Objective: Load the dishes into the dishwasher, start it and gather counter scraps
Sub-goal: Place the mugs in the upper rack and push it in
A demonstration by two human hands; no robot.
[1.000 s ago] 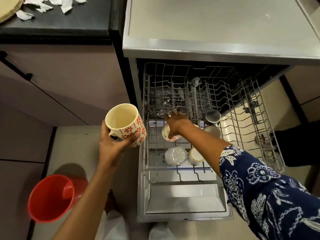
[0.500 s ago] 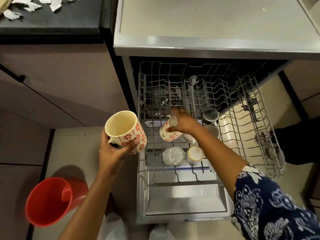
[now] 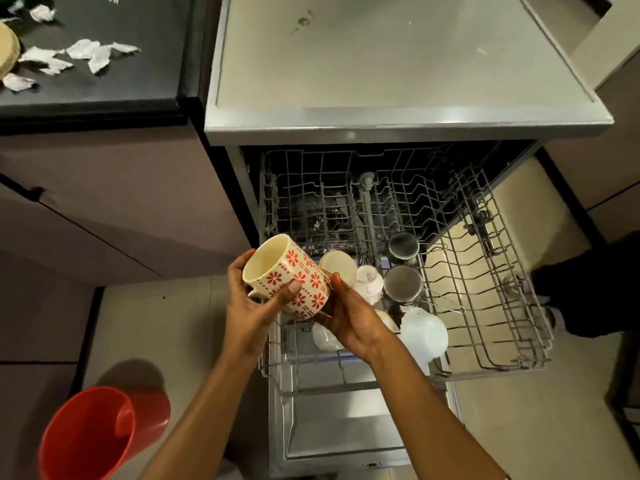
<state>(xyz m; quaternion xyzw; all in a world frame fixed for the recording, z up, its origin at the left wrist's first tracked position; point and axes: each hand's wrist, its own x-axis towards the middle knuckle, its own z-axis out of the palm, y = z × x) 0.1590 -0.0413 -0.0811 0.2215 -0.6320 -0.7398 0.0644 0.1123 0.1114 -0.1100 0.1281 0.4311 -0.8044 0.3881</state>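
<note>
A cream mug with red flower prints (image 3: 289,275) is tilted on its side above the left edge of the pulled-out dishwasher rack (image 3: 502,306). My left hand (image 3: 249,299) grips it from below, thumb across its side. My right hand (image 3: 349,317) holds the mug's base end with curled fingers. In the rack sit an upturned patterned mug (image 3: 337,265), a small white cup (image 3: 369,282), two steel cups (image 3: 401,245), a clear glass (image 3: 323,337) and a white plastic container (image 3: 424,332).
The dishwasher door (image 3: 346,427) lies open below the rack. A red plastic jug (image 3: 90,434) stands on the floor at the lower left. Torn paper scraps (image 3: 83,53) lie on the black counter at the upper left. A dark shape lies on the floor at the right.
My right hand left the other patterned mug upturned in the rack and came back to the mug in my left hand. That mug moved right, over the rack's edge.
</note>
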